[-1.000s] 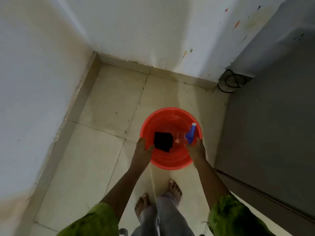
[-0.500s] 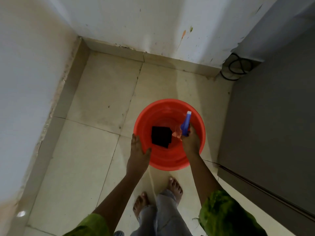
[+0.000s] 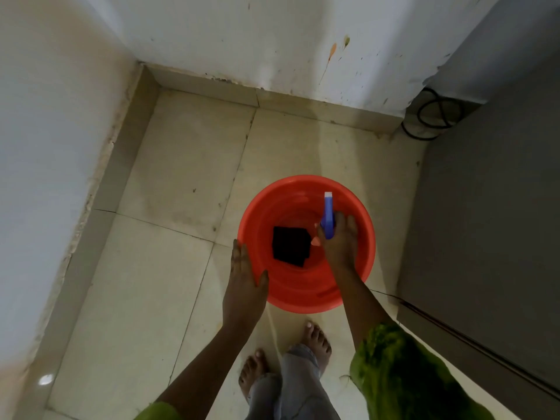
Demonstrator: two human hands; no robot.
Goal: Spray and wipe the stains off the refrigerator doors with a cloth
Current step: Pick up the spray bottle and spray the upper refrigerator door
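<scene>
- A round orange-red plastic bucket (image 3: 306, 294) stands on the pale tiled floor (image 3: 169, 268) in a corner, with the grey refrigerator door (image 3: 491, 231) rising just to its right.
- The right hand (image 3: 341, 241) reaches inside the bucket and is curled around a spray bottle with a blue trigger head (image 3: 328, 218); the nozzle points away from the person. The bottle's body is mostly hidden by the fingers, so whether it has left the bucket floor is hard to say.
- The left hand (image 3: 244, 283) lies flat and loosely spread on the bucket's near left rim, thumb hooked inside the wall, holding nothing else.
- A folded dark cloth (image 3: 290, 245) lies on the bottom of the bucket, just left of the bottle and touched by neither hand.
- Progress, as I judge it: this is the very start. Supplies are only now being gathered; no spray or wiping marks show on the visible part of the door, though dim light makes stains hard to read.
- Left to do: lift out bottle and cloth, spray the doors, wipe the stains away.
</scene>
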